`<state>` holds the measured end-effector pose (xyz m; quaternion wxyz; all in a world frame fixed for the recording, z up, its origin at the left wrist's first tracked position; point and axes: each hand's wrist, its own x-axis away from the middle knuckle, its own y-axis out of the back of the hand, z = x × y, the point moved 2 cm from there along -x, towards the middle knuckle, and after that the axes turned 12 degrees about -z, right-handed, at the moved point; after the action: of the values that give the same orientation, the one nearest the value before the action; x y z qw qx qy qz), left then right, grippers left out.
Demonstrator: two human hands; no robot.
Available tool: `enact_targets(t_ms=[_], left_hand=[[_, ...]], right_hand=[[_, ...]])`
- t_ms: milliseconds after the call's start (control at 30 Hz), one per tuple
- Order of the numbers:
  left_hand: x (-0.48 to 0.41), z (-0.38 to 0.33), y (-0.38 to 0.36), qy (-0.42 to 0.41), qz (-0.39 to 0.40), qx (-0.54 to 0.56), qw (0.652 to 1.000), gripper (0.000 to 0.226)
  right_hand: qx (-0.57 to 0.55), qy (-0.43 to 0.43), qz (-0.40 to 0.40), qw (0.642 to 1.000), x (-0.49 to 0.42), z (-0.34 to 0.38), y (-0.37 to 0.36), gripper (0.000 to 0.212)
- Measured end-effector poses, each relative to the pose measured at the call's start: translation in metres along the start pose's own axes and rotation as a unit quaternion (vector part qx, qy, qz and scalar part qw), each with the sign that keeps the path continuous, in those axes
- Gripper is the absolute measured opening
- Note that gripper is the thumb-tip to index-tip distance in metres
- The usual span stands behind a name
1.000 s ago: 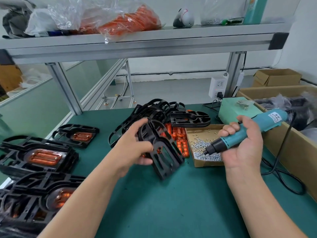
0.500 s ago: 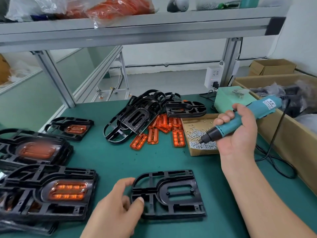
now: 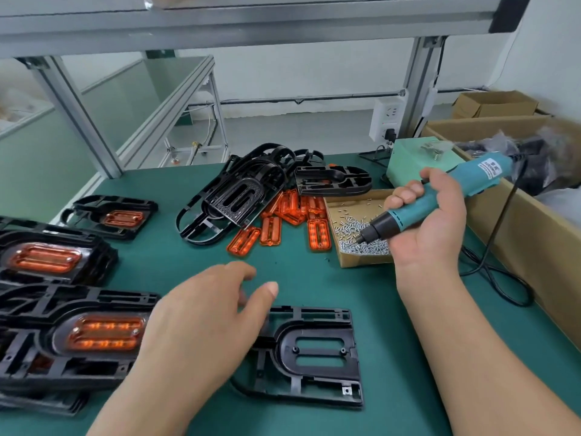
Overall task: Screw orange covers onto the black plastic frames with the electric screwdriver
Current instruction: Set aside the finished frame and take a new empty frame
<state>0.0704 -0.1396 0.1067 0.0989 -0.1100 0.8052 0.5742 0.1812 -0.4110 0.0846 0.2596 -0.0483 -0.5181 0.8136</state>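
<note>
Left of my left hand (image 3: 207,313): stacked frames (image 3: 63,341), orange inserts seated. I read the left fingers as loosely spread and holding nothing, over the rounded end of the bare black frame (image 3: 317,357). It lies flat, long axis left-right. Beyond the fingertips: loose orange covers (image 3: 292,215). The cardboard box (image 3: 364,261) holds silver screws (image 3: 349,229). My right hand (image 3: 430,221) wraps the electric screwdriver (image 3: 440,196), bit pointing down-left over them.

frame (image 3: 317,357) front-centre | covers (image 3: 292,221) behind | screw box (image 3: 355,234) right of covers
</note>
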Motion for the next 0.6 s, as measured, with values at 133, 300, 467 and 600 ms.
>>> enact_targets(t_ms=[133,300,467,600], left_hand=[[-0.053,-0.022,-0.024,-0.031,0.042,0.081,0.995,0.035],[-0.117,-0.047,-0.065,-0.073,0.064,0.055,0.994,0.034],[-0.151,-0.068,-0.101,-0.097,0.096,0.003,0.991,0.039],[-0.154,-0.073,-0.113,-0.099,0.089,-0.022,0.991,0.042]], right_hand=[[0.000,0.000,0.003,1.000,0.000,-0.001,-0.001,0.005],[0.010,0.009,0.007,1.000,0.001,-0.002,-0.001,0.005],[0.015,0.006,0.000,1.000,0.001,-0.003,-0.001,0.005],[0.014,0.005,-0.004,1.000,0.001,-0.002,-0.001,0.006]])
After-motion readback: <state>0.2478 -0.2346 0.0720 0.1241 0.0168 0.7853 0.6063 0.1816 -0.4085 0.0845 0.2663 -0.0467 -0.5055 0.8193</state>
